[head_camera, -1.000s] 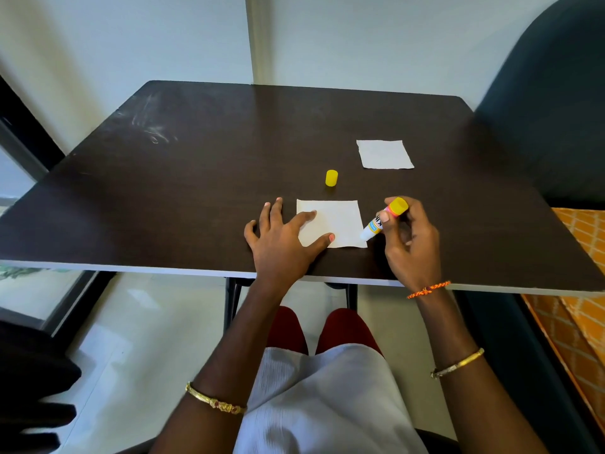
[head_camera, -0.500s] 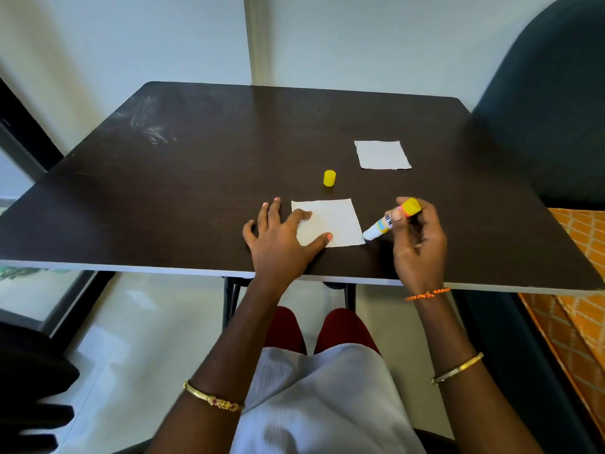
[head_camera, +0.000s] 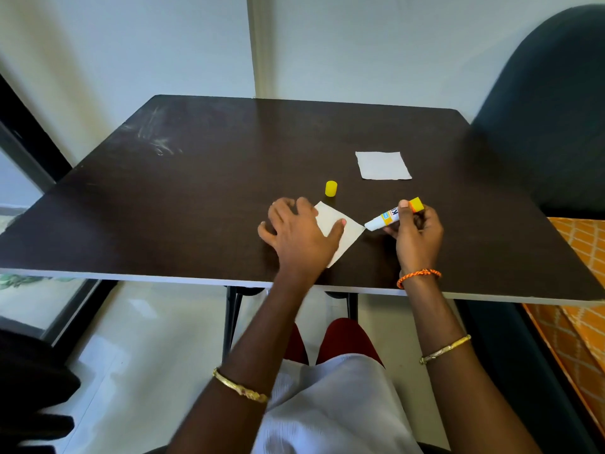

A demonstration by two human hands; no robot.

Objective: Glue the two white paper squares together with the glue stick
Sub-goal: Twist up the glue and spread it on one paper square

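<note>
- My left hand [head_camera: 299, 235] lies flat, fingers spread, on the near white paper square [head_camera: 343, 232], pinning it to the dark brown wooden counter [head_camera: 196, 204]; the hand grips nothing, and its thumb rests on top of the sheet.
- That square sits turned like a diamond, one corner pointing right, close to the counter's front edge.
- My right hand [head_camera: 415, 232] is closed around the white glue stick with a yellow-orange base [head_camera: 393, 216], holding it tilted, white tip down and to the left.
- The tip sits right at the square's right-hand corner; whether it touches the paper, I cannot tell.
- The small yellow plastic cap [head_camera: 331, 188] stands upright on the counter just beyond the near square, apart from the stick.
- The second white paper square [head_camera: 382, 165] lies flat farther back and to the right, well apart from both hands.
- An orange braided thread [head_camera: 419, 276] circles my right wrist.
</note>
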